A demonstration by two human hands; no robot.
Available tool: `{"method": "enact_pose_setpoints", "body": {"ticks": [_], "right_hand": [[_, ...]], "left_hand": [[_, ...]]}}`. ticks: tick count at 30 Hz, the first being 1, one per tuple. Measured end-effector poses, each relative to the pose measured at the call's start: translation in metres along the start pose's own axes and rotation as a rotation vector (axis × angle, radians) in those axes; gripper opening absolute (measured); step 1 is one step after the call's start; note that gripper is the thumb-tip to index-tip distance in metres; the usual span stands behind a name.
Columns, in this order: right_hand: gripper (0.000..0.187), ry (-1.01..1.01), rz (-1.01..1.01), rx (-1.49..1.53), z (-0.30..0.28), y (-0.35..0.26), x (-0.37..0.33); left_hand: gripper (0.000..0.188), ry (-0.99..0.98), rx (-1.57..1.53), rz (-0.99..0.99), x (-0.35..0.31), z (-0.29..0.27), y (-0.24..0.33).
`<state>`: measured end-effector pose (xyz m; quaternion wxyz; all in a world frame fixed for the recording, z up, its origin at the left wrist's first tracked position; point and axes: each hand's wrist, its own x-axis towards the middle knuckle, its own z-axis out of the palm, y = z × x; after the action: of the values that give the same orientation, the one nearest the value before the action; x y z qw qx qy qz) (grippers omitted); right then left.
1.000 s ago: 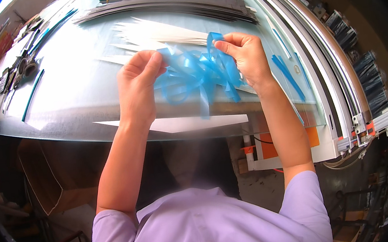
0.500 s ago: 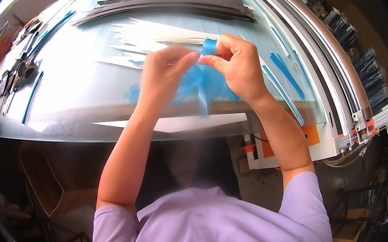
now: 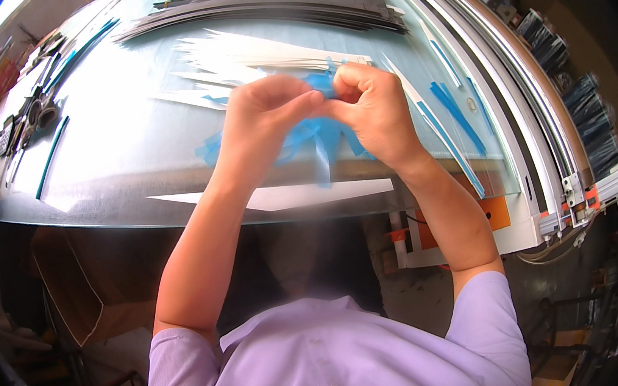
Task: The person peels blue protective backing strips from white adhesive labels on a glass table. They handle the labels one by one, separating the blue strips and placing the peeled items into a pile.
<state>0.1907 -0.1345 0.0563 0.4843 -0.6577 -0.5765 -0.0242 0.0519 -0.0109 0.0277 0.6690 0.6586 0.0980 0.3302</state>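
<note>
My left hand (image 3: pixel 259 122) and my right hand (image 3: pixel 379 109) meet above the glass-topped table, fingers pinched and thumbs nearly touching. A piece of thin blue film (image 3: pixel 322 85) shows between and behind the fingertips, and both hands seem to grip it; its ends are hidden. Below them, crumpled blue film strips (image 3: pixel 322 149) spread over the table, one hanging toward me. Just beyond my hands lies a fan of white strips (image 3: pixel 247 51). A long white pointed piece (image 3: pixel 317 194) rests along the near table edge.
Dark flat strips (image 3: pixel 266 15) are stacked at the far side. Metal rails (image 3: pixel 521 85) run along the right, near narrow blue strips (image 3: pixel 458 119). Scissors (image 3: pixel 48 112) and other tools lie at the left. A cardboard box (image 3: pixel 67 281) stands below the table.
My hands have come closer together, the right one shifting slightly left. The blue loop that stood above my right fingers now sits lower, between both hands.
</note>
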Motion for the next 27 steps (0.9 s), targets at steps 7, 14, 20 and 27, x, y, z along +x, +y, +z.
{"method": "enact_pose_setpoints", "body": {"ticks": [7, 14, 20, 27], "right_hand": [[0.028, -0.098, 0.124, 0.172, -0.003, -0.007, -0.002], [0.028, -0.011, 0.151, 0.157, -0.016, 0.006, 0.000], [0.014, 0.260, 0.097, 0.120, -0.043, 0.027, 0.020], [0.023, -0.225, 0.122, -0.291, -0.028, 0.075, 0.029]], "left_hand": [[0.015, 0.051, 0.050, -0.018, 0.000, -0.005, -0.005], [0.017, 0.136, -0.012, 0.079, 0.001, -0.017, -0.005], [0.014, 0.274, 0.140, 0.513, 0.017, -0.031, 0.019], [0.013, 0.003, 1.202, 0.262, 0.027, -0.040, 0.005]]}}
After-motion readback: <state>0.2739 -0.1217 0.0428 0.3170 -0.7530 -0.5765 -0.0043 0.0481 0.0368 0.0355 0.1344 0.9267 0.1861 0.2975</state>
